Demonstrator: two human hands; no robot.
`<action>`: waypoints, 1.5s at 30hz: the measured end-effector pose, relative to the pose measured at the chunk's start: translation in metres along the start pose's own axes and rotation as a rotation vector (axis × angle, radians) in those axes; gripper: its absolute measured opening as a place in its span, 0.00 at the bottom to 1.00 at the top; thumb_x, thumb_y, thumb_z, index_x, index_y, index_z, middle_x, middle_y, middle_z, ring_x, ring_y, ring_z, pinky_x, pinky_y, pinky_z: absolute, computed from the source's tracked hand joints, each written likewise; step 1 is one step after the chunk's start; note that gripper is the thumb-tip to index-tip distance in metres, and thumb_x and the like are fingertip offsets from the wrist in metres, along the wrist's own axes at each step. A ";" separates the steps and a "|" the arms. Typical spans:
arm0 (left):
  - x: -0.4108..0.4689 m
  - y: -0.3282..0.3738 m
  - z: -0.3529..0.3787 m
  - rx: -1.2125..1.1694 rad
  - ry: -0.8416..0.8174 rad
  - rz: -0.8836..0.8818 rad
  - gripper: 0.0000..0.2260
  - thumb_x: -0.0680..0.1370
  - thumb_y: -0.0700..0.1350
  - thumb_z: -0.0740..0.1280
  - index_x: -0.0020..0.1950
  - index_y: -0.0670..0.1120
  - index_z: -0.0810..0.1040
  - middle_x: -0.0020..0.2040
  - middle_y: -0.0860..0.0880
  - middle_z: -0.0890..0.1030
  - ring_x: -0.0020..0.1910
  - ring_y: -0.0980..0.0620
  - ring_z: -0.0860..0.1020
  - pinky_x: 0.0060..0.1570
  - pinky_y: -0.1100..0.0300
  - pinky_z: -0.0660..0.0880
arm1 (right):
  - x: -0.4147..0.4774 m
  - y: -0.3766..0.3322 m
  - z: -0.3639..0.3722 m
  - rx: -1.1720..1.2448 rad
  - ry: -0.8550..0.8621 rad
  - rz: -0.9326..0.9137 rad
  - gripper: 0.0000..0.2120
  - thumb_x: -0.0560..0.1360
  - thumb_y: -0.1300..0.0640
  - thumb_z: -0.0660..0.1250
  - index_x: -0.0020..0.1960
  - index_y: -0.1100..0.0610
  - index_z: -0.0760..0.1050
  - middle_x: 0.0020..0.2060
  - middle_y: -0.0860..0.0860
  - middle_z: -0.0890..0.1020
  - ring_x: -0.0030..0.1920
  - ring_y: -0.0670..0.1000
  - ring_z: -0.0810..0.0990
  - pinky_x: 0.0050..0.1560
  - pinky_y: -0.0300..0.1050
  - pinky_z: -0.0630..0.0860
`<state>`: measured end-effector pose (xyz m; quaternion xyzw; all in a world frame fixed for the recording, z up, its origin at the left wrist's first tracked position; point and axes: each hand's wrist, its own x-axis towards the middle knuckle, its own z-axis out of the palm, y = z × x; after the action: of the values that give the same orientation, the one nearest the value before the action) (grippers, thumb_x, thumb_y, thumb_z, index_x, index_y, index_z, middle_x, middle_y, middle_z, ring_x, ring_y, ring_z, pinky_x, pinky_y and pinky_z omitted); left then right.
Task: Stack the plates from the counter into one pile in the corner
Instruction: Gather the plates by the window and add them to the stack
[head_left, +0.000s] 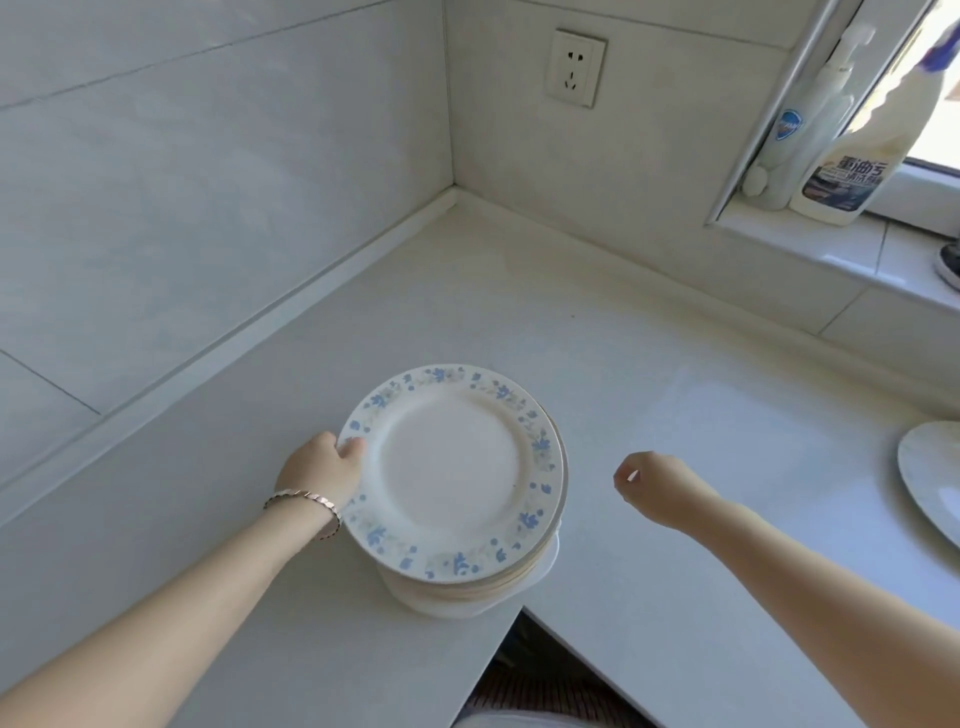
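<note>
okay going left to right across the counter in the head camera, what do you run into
left hand gripping the rim → stack of plates with a blue floral plate on top → right hand, empty above the counter → another plate at the right edge.

Bright daylight enters from the window (935, 119) at the upper right of the frame, where the glass is blown out to pure white. A soft patch of glare lies on the bench (727, 415) right of centre, and the sill (831, 254) shines. The whole scene is pale, low in contrast, with a cool blue-grey cast on the tiled walls (208, 182) at the left. Shadows are faint; a weak one sits under the stack of plates (452, 473). Wide-angle distortion bends the wall lines and stretches the forearms at the lower corners. The bottles (831, 145) at upper right are slightly soft.
</note>
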<state>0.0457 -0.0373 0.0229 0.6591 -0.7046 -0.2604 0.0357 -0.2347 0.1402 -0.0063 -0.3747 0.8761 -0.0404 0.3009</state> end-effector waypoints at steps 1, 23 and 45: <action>-0.001 0.000 -0.001 0.091 -0.032 0.031 0.16 0.79 0.51 0.57 0.38 0.41 0.70 0.34 0.45 0.71 0.34 0.45 0.69 0.32 0.57 0.62 | 0.000 0.001 0.000 -0.008 -0.003 -0.001 0.08 0.76 0.55 0.57 0.48 0.52 0.75 0.46 0.50 0.80 0.39 0.52 0.78 0.40 0.41 0.74; -0.020 0.001 0.021 0.096 -0.077 0.051 0.25 0.79 0.48 0.59 0.72 0.40 0.58 0.68 0.39 0.71 0.65 0.39 0.71 0.58 0.51 0.70 | 0.008 0.003 0.022 -0.010 -0.078 -0.018 0.09 0.77 0.55 0.57 0.50 0.53 0.75 0.45 0.51 0.80 0.40 0.52 0.78 0.40 0.41 0.74; -0.139 0.335 0.226 0.404 -0.561 0.694 0.10 0.77 0.42 0.55 0.52 0.45 0.74 0.56 0.45 0.80 0.50 0.45 0.77 0.49 0.58 0.72 | -0.048 0.287 -0.035 0.528 0.067 0.443 0.08 0.75 0.58 0.59 0.38 0.54 0.71 0.39 0.52 0.78 0.41 0.54 0.76 0.41 0.41 0.70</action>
<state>-0.3307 0.1650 0.0073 0.2837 -0.9015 -0.2590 -0.1995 -0.4099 0.3731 -0.0390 -0.0829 0.9048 -0.2117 0.3601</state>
